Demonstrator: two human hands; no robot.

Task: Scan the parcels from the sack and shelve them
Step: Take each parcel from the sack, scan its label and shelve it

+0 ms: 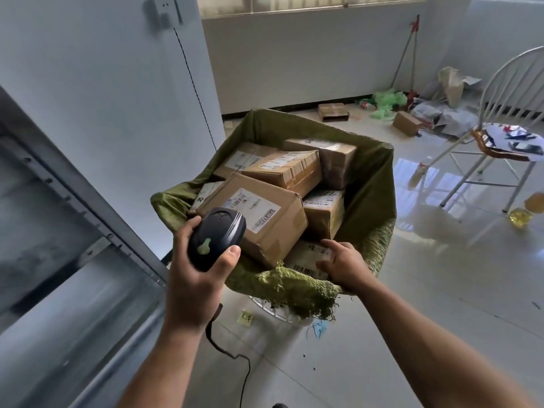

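Left hand: my left hand (pixel 194 278) has its fingers wrapped round the black scanner (pixel 216 237), thumb beside the green trigger; its nose tips towards the label on the top parcel (pixel 265 219), I judge to read it in place
Right hand: my right hand (pixel 341 265) rests loosely spread fingers on a lower parcel (pixel 306 257) at the sack's near rim, touching but not gripping, likely to steady or lift it
Sack: the green woven sack (pixel 374 201) stands open on the floor, rim rolled down for reach
Contents: cardboard parcels piled at angles, labels mostly upward, none taken out yet
Shelf: grey metal shelf (pixel 59 231) just left of the sack, close for stowing
Cord: the scanner cord (pixel 223 348) trails down to the floor
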